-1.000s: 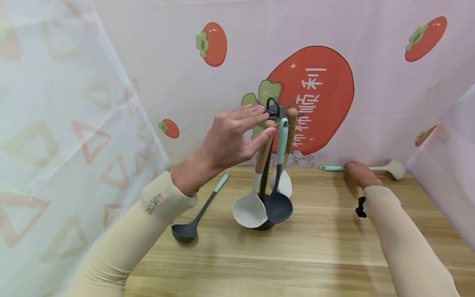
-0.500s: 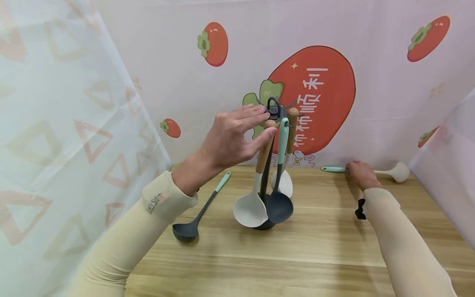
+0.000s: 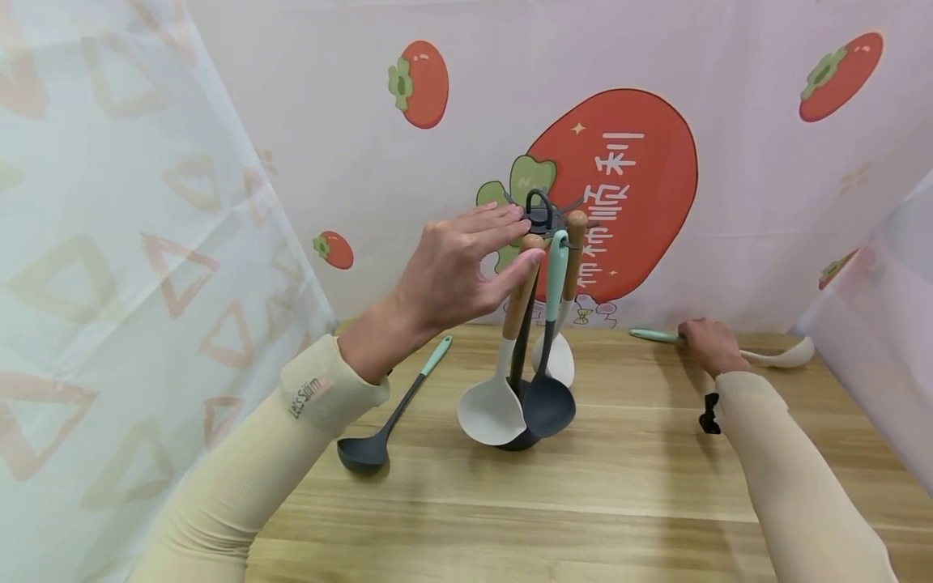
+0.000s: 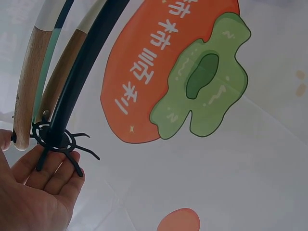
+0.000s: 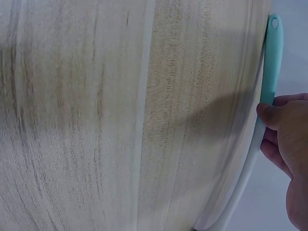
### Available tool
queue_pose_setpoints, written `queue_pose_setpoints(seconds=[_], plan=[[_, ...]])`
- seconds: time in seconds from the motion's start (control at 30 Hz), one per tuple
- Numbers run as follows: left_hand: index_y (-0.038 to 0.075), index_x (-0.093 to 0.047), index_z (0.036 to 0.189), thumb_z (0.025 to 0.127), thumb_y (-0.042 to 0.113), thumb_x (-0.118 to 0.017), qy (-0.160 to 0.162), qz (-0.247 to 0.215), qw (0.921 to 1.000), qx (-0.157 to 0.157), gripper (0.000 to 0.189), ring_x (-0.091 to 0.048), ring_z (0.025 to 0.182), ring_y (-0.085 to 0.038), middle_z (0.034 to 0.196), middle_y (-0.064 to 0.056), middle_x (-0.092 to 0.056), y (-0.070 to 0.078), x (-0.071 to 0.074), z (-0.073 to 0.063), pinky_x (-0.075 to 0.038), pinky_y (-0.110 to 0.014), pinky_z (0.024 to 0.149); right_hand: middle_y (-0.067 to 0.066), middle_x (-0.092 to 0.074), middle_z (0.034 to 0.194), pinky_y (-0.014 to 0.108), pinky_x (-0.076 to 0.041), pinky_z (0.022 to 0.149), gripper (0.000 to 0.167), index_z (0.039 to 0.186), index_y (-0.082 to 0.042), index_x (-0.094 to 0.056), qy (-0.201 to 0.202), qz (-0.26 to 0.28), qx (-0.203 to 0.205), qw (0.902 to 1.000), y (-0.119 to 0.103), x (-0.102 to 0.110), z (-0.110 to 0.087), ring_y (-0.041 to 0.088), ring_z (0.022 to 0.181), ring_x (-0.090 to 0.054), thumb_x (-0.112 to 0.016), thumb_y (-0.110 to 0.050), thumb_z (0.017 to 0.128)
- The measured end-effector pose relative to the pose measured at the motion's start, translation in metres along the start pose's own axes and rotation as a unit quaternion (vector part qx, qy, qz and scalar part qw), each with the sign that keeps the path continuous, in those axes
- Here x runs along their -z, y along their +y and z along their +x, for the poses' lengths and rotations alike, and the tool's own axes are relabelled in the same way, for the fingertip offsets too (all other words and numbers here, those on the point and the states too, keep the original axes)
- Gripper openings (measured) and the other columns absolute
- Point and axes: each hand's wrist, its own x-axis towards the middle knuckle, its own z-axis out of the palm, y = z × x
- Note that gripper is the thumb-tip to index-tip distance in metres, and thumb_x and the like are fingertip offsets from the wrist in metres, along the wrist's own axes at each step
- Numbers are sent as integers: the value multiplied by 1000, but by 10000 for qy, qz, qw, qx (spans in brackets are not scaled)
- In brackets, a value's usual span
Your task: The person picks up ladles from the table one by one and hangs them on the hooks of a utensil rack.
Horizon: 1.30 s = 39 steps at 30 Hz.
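Note:
My left hand [image 3: 455,271] rests at the top of a dark utensil rack [image 3: 541,219], its fingers straight against the hook ring; in the left wrist view they lie along the hooks [image 4: 77,168], thumb beside a wooden handle [image 4: 31,91]. On the rack hang a white ladle [image 3: 492,413] with a wooden handle, a dark ladle [image 3: 549,405] with a mint handle, and a white wooden-handled utensil [image 3: 560,362] behind. By the back wall, my right hand [image 3: 710,344] pinches a white spoon [image 3: 790,356] where its mint handle [image 5: 272,62] meets the white shaft.
Left of the rack, another dark ladle [image 3: 364,453] with a mint handle lies on the wooden table [image 3: 583,518]. A printed cloth wall [image 3: 736,202] stands close behind the rack and the spoon. Cloth also closes off the left and right sides.
The spoon in my right hand has rolled about its handle, so its bowl shows shallower and sits slightly further right. My left hand and the rack have stayed in place.

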Motion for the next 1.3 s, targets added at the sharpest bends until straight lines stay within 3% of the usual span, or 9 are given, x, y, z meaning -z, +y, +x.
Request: queue_pose_setpoints(seconds=[0.2, 0.6, 0.83, 1.07, 1.3], plan=[[-6, -77, 120, 97, 21, -77, -1, -6, 10000, 16, 36, -72, 121, -35, 123, -23, -74, 0, 0, 0, -48, -37, 116, 21, -71, 88, 60, -57, 67, 17, 88, 1, -73, -57, -37, 43, 10000, -4, 4, -3, 41, 79, -69, -64, 12, 94], [-6, -77, 119, 97, 21, -77, 18, 5, 10000, -39, 35, -72, 120, -35, 122, -23, -75, -1, -1, 1, -48, -38, 116, 11, -66, 77, 52, -53, 61, 22, 79, -6, -67, -60, 20, 5, 10000, -5, 2, -7, 28, 68, -59, -65, 10, 94], [-7, -78, 117, 97, 18, -75, 55, -87, 9999, -134, 33, -73, 119, -35, 120, -23, -75, -3, -1, 2, -49, -38, 115, 9, -65, 75, 47, -51, 60, 17, 80, -6, -67, -115, 15, 61, 9999, -7, 4, -10, 23, 64, -54, -72, 6, 92], [-7, -78, 118, 97, 18, -75, 0, -154, 9998, -117, 32, -73, 120, -34, 121, -23, -75, -5, 1, 2, -47, -36, 117, 12, -70, 81, 50, -55, 61, 12, 86, -3, -70, -86, -53, 162, 9998, -6, 3, -9, 25, 66, -60, -71, 6, 93], [-6, -77, 119, 98, 19, -75, -75, -168, 9998, -78, 33, -72, 121, -34, 123, -22, -75, -5, 1, 2, -47, -36, 117, 15, -73, 88, 51, -57, 63, 5, 95, 1, -74, -319, 14, 7, 9995, -3, 2, -7, 25, 69, -63, -69, 3, 95]])
